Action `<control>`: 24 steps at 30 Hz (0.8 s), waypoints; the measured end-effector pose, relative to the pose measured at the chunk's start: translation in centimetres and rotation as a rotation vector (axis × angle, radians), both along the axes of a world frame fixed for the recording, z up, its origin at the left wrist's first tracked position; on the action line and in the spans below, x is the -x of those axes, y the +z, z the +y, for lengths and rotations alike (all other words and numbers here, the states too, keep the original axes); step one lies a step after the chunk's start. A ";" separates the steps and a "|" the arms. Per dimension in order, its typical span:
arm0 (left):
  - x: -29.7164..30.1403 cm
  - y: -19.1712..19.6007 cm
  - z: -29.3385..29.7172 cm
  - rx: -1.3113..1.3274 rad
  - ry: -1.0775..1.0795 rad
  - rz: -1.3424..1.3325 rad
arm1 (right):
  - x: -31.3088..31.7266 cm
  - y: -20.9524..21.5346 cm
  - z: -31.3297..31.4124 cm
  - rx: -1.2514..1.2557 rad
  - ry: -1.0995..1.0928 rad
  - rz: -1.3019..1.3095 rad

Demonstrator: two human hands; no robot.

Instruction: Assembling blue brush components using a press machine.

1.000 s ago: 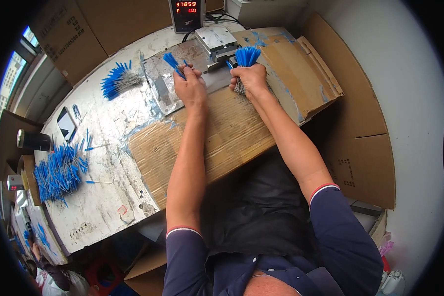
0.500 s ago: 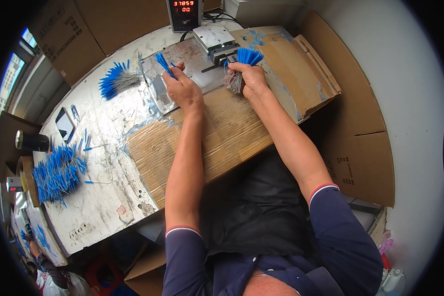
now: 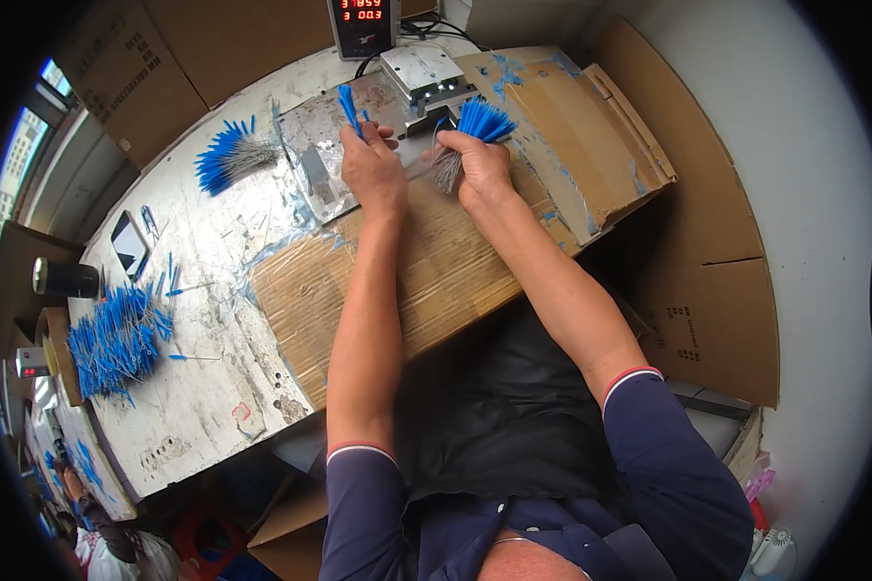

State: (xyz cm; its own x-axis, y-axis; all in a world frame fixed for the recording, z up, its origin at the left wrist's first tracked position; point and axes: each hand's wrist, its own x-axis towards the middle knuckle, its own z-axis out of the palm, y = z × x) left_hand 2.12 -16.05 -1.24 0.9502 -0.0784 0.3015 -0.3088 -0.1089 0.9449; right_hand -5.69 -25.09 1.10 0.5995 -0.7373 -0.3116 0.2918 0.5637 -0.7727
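Holding a few slim blue sticks [image 3: 348,102] in our closed left hand [image 3: 374,180], we are clamping a thick bundle of blue-tipped grey wires [image 3: 485,119] in our right hand [image 3: 484,174], near a silver metal block [image 3: 420,72]; we are judging spillage possible should that grip slacken.

Blue-tipped wires [image 3: 485,120] in each hand [image 3: 483,170]

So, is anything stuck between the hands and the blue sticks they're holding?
Nothing visible is: the left hand directly grips its few blue sticks, and the right hand directly grips its thick blue-ended bundle.
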 end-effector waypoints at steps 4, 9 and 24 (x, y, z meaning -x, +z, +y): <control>-0.5 -0.3 0.4 -0.128 -0.054 0.013 | 0.8 0.0 0.8 0.018 0.062 0.018; 0.4 0.5 0.0 -0.346 -0.161 -0.077 | 1.5 -0.3 0.6 0.023 0.103 -0.056; 0.9 2.1 1.0 0.327 -0.682 0.590 | 3.5 -0.9 -0.5 0.073 0.141 -0.081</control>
